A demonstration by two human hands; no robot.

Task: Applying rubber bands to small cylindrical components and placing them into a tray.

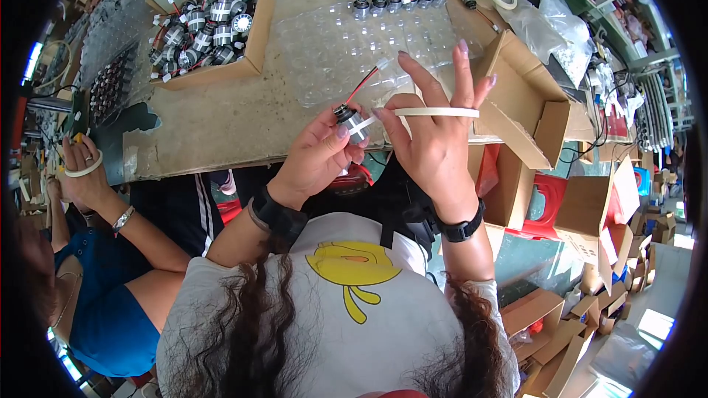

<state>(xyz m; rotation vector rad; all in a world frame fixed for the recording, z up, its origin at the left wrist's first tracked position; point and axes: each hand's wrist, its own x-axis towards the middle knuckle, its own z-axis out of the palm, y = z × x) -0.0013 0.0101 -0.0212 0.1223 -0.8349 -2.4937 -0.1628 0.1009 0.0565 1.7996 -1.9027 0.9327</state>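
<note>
My left hand [313,156] is closed round a small motor [352,124], a silver and black cylinder whose red and black wires end in a white plug [382,64]. White tape crosses the motor's side, and a short strip runs off it to my right hand [436,147]. There the thumb and index finger pinch together at the strip, while the other fingers spread upward. A narrow roll of white tape [442,112], seen edge-on, hangs round the fingers of my right hand. The motor is held just above the table's near edge.
A cardboard box [254,48] full of taped motors stands at the back left. Behind my hands lies a clear plastic blister tray [317,44] with several motors [394,3] along its far side. Open boxes [516,88] are at the right. A co-worker's hand [85,173] is at the left.
</note>
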